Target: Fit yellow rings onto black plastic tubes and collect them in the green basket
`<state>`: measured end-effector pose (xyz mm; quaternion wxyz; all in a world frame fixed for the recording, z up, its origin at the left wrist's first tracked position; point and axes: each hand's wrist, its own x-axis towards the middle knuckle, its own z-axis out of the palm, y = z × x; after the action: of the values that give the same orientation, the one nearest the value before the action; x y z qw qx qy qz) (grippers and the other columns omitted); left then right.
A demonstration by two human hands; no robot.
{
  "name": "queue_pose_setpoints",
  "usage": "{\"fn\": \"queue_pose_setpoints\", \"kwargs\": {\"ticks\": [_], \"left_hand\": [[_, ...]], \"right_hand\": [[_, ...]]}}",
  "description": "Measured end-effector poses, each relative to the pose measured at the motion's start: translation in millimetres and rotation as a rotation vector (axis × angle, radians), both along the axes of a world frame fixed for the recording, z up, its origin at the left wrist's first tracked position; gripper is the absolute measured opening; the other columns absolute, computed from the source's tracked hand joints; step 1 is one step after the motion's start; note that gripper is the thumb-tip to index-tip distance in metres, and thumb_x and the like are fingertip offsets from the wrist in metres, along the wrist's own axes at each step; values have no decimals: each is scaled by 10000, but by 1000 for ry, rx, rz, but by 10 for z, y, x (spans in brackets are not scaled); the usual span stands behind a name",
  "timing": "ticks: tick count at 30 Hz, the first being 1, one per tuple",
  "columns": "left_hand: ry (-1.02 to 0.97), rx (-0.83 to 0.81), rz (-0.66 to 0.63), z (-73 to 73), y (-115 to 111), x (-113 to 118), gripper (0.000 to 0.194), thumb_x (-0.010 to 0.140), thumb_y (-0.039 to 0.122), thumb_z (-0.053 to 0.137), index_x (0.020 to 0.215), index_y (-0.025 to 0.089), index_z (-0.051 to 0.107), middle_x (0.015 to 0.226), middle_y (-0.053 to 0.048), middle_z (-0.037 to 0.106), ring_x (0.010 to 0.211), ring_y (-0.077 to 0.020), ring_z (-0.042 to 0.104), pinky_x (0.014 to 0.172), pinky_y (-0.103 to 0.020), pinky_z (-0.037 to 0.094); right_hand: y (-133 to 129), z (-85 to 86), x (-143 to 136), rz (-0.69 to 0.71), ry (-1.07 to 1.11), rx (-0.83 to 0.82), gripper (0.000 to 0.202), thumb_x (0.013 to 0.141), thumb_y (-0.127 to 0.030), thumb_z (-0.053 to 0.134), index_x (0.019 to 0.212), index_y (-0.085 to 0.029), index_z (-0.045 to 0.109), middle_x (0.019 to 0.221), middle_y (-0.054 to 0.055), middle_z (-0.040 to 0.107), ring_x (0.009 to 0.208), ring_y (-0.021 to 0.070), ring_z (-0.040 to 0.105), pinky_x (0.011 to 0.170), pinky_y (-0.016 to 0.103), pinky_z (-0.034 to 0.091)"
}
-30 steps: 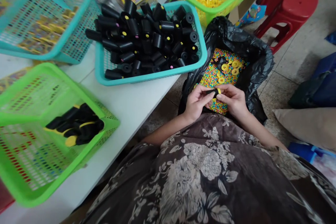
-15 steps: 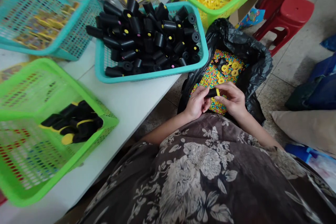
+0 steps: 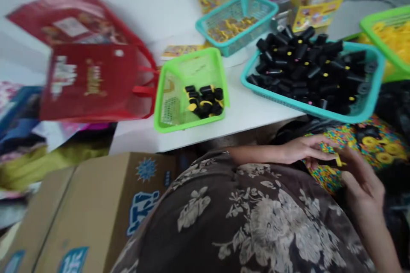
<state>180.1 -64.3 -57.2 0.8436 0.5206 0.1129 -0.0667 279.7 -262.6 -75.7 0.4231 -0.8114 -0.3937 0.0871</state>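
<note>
My left hand [image 3: 301, 150] is closed around a small black cylinder with a yellow cap [image 3: 338, 160] at its right end. My right hand [image 3: 363, 179] is just right of the cap, its thumb and blurred fingers apart. Beneath both hands lie many small coloured beads [image 3: 326, 181] in a black plastic bag [image 3: 395, 98]. Several loose yellow ring-shaped caps [image 3: 384, 155] and a black piece [image 3: 367, 132] rest on the beads.
A turquoise basket [image 3: 288, 97] heaped with black cylinders stands on the white table [image 3: 188, 138]. Left of it, a green basket [image 3: 160, 115] holds several capped cylinders. Yellow parts fill another green basket [image 3: 371, 36] at far right. A red bag [image 3: 112, 89] and a cardboard box [image 3: 89, 204] are at left.
The view has swung left, so the red bag and cardboard box now show. My left hand keeps the black cylinder. My right thumb and fingers have spread away from its yellow cap.
</note>
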Motion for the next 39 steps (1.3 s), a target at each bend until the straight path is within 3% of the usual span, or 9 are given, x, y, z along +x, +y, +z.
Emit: {"fn": "queue_pose_setpoints", "kwargs": {"ticks": [2,5,8,12,15,19,24,32,39], "left_hand": [[-62,110,64,169,158,-216,326,879,423,791,1154,254,746,873,-8,666,638,-107,608,560,-252,453],[-145,357,300,399,463,-656,300,920,435,734,1161,256,720,902,-8,675,663,-108,601,583,-253,475],[-239,743,773,545,890,-1171,303,910,456,748,1112,239,684,917,-14,686,731,-126,603,645,-268,499],[-25,1446,1273,616,1481,-1755,329,877,468,778,1072,217,692,917,-45,680,857,-220,616,846,-427,518],[-7,1756,1295,578,1662,-1869,293,849,445,814,1057,260,720,967,-69,683,982,-303,609,969,-533,475],[-319,1769,1125,475,1374,-1576,202,882,385,783,1065,310,737,1005,-46,734,971,-283,644,895,-493,512],[-393,1553,768,437,1054,-785,161,898,422,752,962,278,719,987,-71,722,1007,-298,664,967,-502,513],[-233,1339,521,453,1579,554,265,938,365,747,800,171,631,849,-48,630,1172,-283,631,1166,-512,438],[53,1439,337,505,1715,810,378,864,291,824,650,162,541,705,19,552,1080,-246,650,1202,-608,393]], "right_hand": [[9,-74,106,-62,12,-23,490,960,-596,572,1441,-510,603,1170,138,765,1049,404,779,781,556,636],[48,-212,250,-76,-246,-329,362,936,-633,540,1174,-457,749,926,168,715,885,482,753,651,625,581],[118,-286,279,16,-378,-650,328,956,-509,500,982,-338,779,917,216,706,863,459,749,635,578,582],[282,-194,142,57,-369,-947,292,951,-275,521,1041,-165,777,1037,228,748,900,355,774,696,436,595],[399,-74,54,36,-336,-1056,331,982,-202,477,1130,-112,759,1124,229,758,956,320,770,727,370,564],[434,-23,23,2,-266,-1064,339,995,-234,521,1238,-103,718,1224,220,749,1067,310,747,783,338,537],[368,-82,32,-30,-212,-1007,322,984,-250,575,1234,-133,740,1231,201,751,1075,298,741,798,326,532],[219,-136,228,-200,-188,-732,341,982,-265,547,1213,-129,756,1181,186,766,1020,281,728,845,333,518],[40,-175,406,-311,-128,-499,230,892,-293,641,998,-139,774,997,155,761,892,262,692,830,352,518]]}}
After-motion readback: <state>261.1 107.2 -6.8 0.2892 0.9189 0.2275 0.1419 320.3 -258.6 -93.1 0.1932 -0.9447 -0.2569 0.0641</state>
